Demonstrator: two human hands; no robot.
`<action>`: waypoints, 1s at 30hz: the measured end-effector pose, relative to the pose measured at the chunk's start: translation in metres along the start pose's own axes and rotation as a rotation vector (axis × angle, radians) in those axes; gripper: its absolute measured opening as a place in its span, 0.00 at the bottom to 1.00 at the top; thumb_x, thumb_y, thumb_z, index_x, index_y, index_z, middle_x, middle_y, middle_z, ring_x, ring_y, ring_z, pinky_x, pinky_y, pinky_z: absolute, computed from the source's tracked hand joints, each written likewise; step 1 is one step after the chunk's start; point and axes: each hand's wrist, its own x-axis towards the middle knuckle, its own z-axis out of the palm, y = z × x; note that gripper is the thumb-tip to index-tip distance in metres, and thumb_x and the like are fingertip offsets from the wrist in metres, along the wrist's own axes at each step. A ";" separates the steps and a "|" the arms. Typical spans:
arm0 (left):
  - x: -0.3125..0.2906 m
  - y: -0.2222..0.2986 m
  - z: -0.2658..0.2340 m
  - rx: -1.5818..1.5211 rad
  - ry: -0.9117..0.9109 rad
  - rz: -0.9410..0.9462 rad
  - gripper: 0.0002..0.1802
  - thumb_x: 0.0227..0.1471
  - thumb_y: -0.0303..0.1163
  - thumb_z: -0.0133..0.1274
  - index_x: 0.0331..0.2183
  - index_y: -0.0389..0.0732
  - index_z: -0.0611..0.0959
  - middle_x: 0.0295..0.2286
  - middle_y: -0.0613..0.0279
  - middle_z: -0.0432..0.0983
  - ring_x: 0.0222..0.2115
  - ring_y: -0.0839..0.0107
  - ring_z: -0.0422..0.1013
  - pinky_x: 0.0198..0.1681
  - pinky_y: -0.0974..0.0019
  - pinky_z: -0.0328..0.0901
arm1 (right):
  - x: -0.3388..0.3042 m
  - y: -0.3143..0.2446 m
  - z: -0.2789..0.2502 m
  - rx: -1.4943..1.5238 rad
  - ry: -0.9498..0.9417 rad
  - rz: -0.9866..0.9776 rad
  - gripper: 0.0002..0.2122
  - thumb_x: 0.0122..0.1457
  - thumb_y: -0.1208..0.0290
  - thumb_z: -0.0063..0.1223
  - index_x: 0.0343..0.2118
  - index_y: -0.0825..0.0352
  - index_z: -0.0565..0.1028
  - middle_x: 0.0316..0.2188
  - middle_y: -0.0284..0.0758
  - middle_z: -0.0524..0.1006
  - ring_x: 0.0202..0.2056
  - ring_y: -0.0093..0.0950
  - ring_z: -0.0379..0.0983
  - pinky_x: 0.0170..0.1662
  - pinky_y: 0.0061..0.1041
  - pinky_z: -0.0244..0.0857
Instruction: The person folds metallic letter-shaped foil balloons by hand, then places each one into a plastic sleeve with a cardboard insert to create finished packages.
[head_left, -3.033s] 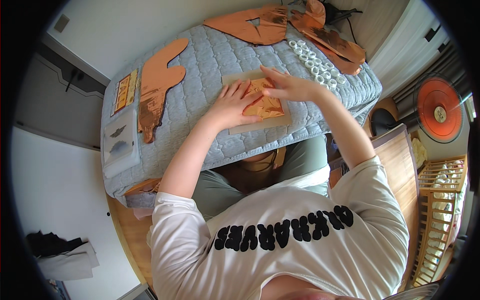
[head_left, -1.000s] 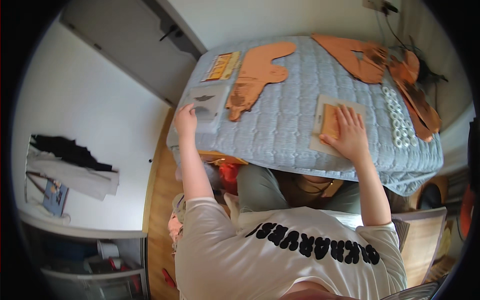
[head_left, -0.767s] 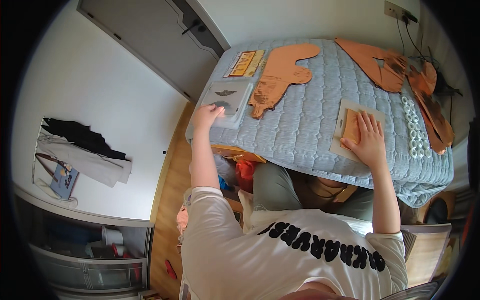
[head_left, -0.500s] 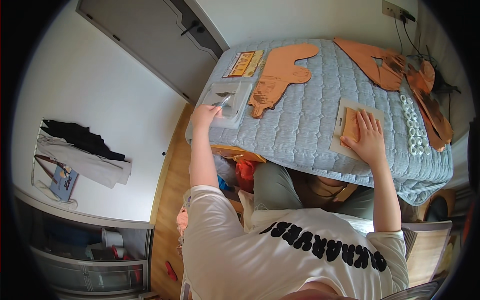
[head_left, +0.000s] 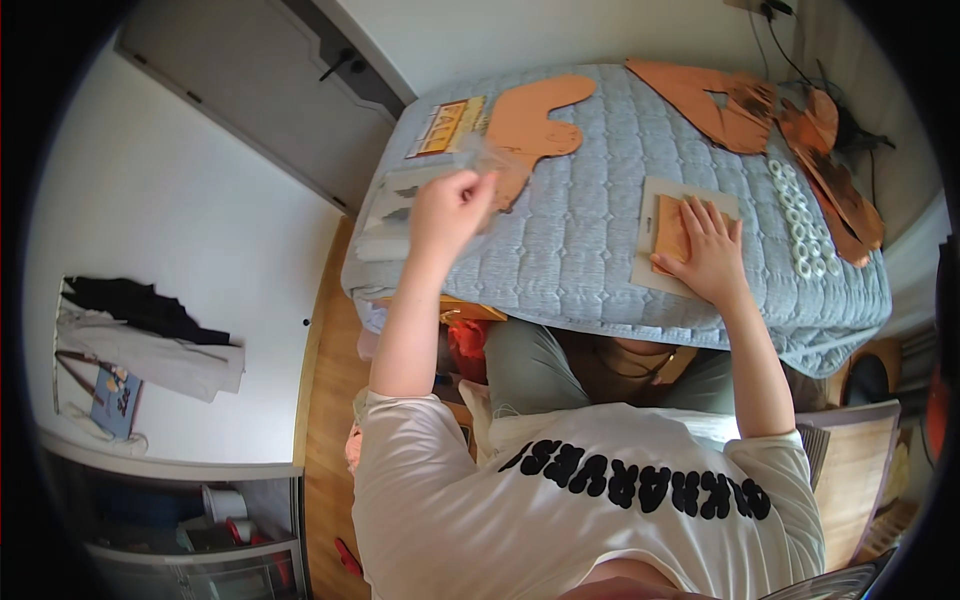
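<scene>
My left hand [head_left: 447, 212] is raised over the mattress, its fingers closed on a blurred, see-through plastic piece [head_left: 482, 155] whose kind I cannot make out. Just left of it sits a clear plastic box [head_left: 378, 240] with dark contents, partly covered by that hand and forearm. My right hand [head_left: 712, 258] lies flat with fingers spread, pressing on a tan leather piece [head_left: 669, 234]. Beneath the leather is a pale flat board [head_left: 648, 272]. To the right of this hand, small white rings [head_left: 803, 222] stand in rows.
The quilted grey-blue mattress [head_left: 590, 230] is my work surface. Large irregular tan leather hides [head_left: 540, 110] lie along its far side, with dark-stained leather scraps [head_left: 835, 185] at the right. A yellow printed sheet [head_left: 447, 127] lies far left. Cables [head_left: 800, 45] hang at the far right corner.
My left hand has lifted from the clear box and moved right, carrying the see-through piece. My right hand stays on the leather. The whole view has shifted slightly.
</scene>
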 end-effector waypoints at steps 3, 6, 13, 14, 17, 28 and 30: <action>-0.004 0.034 0.047 -0.088 -0.189 -0.048 0.24 0.57 0.48 0.58 0.21 0.37 0.79 0.19 0.52 0.73 0.20 0.55 0.71 0.24 0.54 0.61 | 0.002 0.002 0.003 0.004 0.011 -0.004 0.47 0.51 0.33 0.56 0.68 0.61 0.61 0.70 0.38 0.59 0.71 0.44 0.49 0.69 0.61 0.37; -0.005 0.038 0.099 0.017 -0.378 -0.044 0.24 0.55 0.49 0.60 0.20 0.38 0.79 0.16 0.56 0.72 0.18 0.60 0.69 0.24 0.57 0.60 | 0.004 0.003 0.006 -0.002 0.014 0.005 0.48 0.51 0.33 0.57 0.69 0.62 0.60 0.70 0.38 0.60 0.71 0.43 0.50 0.69 0.61 0.37; -0.019 0.022 0.159 0.072 -0.199 0.417 0.17 0.53 0.50 0.62 0.35 0.47 0.83 0.40 0.64 0.77 0.43 0.59 0.72 0.47 0.50 0.62 | 0.002 0.003 0.008 0.051 0.062 -0.003 0.48 0.50 0.33 0.57 0.69 0.59 0.59 0.68 0.40 0.62 0.70 0.44 0.52 0.69 0.63 0.36; -0.019 0.021 0.157 -0.009 -0.274 0.470 0.20 0.54 0.49 0.61 0.43 0.47 0.84 0.49 0.62 0.76 0.51 0.59 0.70 0.53 0.50 0.62 | 0.002 0.003 0.006 0.022 0.043 -0.012 0.47 0.50 0.33 0.56 0.69 0.59 0.60 0.68 0.41 0.62 0.70 0.44 0.52 0.68 0.63 0.36; -0.022 0.023 0.156 -0.109 -0.463 0.472 0.31 0.55 0.50 0.61 0.57 0.49 0.78 0.60 0.58 0.68 0.61 0.55 0.62 0.64 0.50 0.56 | 0.004 0.003 0.008 -0.004 0.027 -0.014 0.46 0.51 0.32 0.55 0.68 0.58 0.63 0.68 0.42 0.61 0.70 0.44 0.52 0.68 0.63 0.37; -0.036 0.041 0.160 0.112 -0.568 0.461 0.46 0.55 0.61 0.55 0.67 0.48 0.64 0.68 0.55 0.53 0.69 0.54 0.49 0.68 0.47 0.49 | 0.037 0.001 0.021 -0.065 0.046 0.108 0.46 0.52 0.27 0.48 0.68 0.56 0.63 0.69 0.40 0.59 0.70 0.43 0.51 0.66 0.68 0.37; -0.037 0.052 0.168 0.139 -0.541 0.439 0.48 0.55 0.63 0.54 0.67 0.45 0.63 0.68 0.53 0.54 0.68 0.52 0.50 0.68 0.46 0.50 | 0.038 0.000 0.022 -0.068 0.056 0.120 0.46 0.53 0.27 0.47 0.68 0.56 0.63 0.69 0.40 0.59 0.70 0.43 0.51 0.67 0.68 0.37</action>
